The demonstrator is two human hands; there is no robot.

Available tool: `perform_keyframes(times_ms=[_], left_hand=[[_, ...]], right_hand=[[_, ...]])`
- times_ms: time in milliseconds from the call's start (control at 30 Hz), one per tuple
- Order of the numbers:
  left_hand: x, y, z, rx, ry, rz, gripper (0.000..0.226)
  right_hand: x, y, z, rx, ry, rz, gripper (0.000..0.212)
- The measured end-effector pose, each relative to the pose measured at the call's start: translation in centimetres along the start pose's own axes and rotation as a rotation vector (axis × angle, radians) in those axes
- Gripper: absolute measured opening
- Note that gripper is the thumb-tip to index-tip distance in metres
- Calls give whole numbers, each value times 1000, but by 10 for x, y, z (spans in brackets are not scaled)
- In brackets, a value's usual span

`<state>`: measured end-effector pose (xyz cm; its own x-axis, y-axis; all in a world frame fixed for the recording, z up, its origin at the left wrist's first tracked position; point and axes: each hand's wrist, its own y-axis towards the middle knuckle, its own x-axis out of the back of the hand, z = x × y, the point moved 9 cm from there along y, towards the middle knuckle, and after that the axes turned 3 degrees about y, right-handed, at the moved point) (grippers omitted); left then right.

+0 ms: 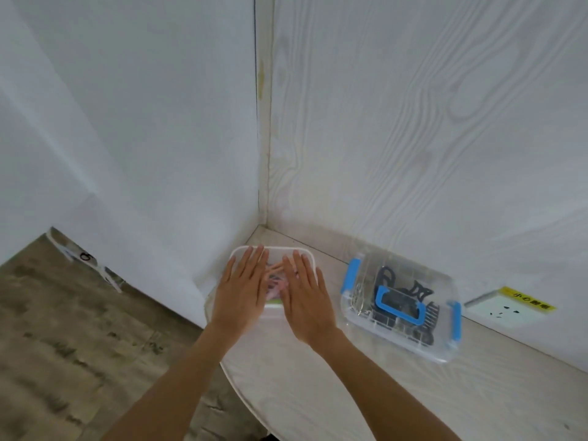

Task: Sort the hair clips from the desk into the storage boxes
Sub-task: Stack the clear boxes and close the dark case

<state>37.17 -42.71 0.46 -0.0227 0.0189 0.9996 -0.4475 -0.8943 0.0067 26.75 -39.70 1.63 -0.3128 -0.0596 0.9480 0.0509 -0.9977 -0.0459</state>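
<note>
Head view: pale wood-grain surface (318,393) in a wall corner; 2 clear boxes; blue-latched box (401,308) lidded, dark hair clips (420,294) inside; left hand (240,294) and right hand (307,300) flat, fingers straight, pressing corner box (273,249) lid.

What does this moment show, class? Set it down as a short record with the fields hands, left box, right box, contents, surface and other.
hands: left hand and right hand lie flat, fingers straight, on the lid of the left box
left box: clear storage box in the desk's corner by the walls
right box: clear storage box with blue latches, lid on, blue handle on top
contents: dark hair clips in the right box; pinkish items in the left, blurred
surface: pale wood-grain desk
other: wall socket with a yellow sticker
</note>
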Motion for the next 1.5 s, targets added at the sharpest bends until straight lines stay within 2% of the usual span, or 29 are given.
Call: perform_keyframes(times_ms=[167,333,433,467,533,567,633,667,800,867,900,1067,1200,1367,1500], left_hand=[[7,-2,-2,3,-7,-90,60],[11,-2,-3,-10,-50,-54,63],[2,3,-1,-45,-71,37,60],[2,6,4,-40,-107,115,64],[3,17,11,-68,-237,180,93],[-4,18,14,-63,-309,286,103],[-12,16,10,-122,-284,497,107],[-9,15,8,-154,-246,507,111],[-8,11,8,-237,-36,381,118],[1,10,5,-289,46,187,120],[4,9,3,-303,82,140,125],[3,7,2,-278,89,108,134],[-4,6,6,-250,-20,112,150],[-3,7,10,-215,-67,152,152],[2,-2,14,-81,-88,122,152]], right_hand=[[2,1,1,-16,-13,-7,56],[-4,3,-2,-27,-37,59,58],[-3,4,-1,-2,1,102,65],[-2,6,0,41,14,128,71],[-8,8,-3,84,13,285,72],[-8,7,-3,93,-28,357,70],[-8,8,-5,96,-101,477,76],[-9,10,-5,100,-121,512,80],[-12,12,-7,175,-248,552,94],[-10,10,-7,231,-336,486,92],[-10,9,-7,247,-368,440,90],[-11,7,-3,274,-504,331,86],[-10,6,-2,264,-537,363,83],[-5,3,-1,236,-475,411,84],[-7,2,-3,182,-318,441,88]])
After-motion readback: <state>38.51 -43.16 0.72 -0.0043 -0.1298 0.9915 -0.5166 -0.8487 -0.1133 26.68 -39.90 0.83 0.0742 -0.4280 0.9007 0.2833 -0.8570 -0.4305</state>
